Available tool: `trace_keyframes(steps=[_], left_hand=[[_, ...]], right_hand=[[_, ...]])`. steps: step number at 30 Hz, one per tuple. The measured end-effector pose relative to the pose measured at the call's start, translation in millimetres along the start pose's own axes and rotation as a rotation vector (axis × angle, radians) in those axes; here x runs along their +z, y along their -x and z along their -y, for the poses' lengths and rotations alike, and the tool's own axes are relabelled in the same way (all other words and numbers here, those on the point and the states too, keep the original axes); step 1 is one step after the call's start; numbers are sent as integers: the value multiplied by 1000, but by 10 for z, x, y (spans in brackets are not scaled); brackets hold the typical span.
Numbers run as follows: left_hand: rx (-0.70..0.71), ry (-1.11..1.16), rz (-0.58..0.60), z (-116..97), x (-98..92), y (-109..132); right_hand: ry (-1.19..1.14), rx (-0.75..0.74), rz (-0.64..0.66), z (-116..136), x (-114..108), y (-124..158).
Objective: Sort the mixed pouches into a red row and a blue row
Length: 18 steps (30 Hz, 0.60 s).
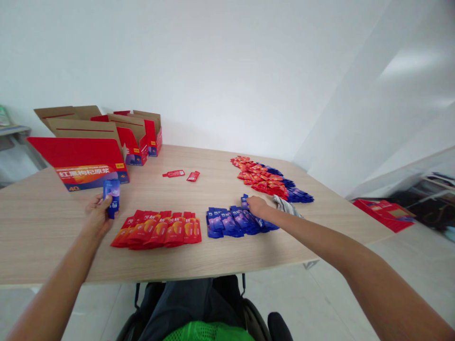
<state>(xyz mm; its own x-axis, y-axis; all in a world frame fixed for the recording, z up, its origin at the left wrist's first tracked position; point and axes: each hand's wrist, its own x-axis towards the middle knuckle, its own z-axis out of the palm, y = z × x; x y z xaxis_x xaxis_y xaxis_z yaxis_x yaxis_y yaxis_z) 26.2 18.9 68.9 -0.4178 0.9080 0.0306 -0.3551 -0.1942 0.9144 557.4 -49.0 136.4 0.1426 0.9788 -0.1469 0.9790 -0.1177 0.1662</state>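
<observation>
My left hand is closed on blue sachets, held upright in front of the nearest open red carton. My right hand pinches the top of a blue sachet at the back edge of the row of blue sachets. Left of that row, a fanned row of red sachets lies near the table's front edge. How many sachets my left hand holds is unclear.
More open cartons stand at the back left. Two loose red sachets lie mid-table. Heaps of red sachets and blue sachets lie at the right, beside a striped cloth. A red box is beyond the right edge.
</observation>
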Motion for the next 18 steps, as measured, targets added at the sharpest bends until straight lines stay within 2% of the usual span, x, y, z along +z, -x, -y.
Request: trace_keyframes(steps=[12,16,18], left_hand=[[-141,17,242,20,4,122],[-95,36,338,83,-29,145],[-73,45,348,114,-44,181]], right_hand=[[-90,-16,63,65,147,-97],[-125,5,31,113,153,-120],[-142,13,-6,161,139,-97]])
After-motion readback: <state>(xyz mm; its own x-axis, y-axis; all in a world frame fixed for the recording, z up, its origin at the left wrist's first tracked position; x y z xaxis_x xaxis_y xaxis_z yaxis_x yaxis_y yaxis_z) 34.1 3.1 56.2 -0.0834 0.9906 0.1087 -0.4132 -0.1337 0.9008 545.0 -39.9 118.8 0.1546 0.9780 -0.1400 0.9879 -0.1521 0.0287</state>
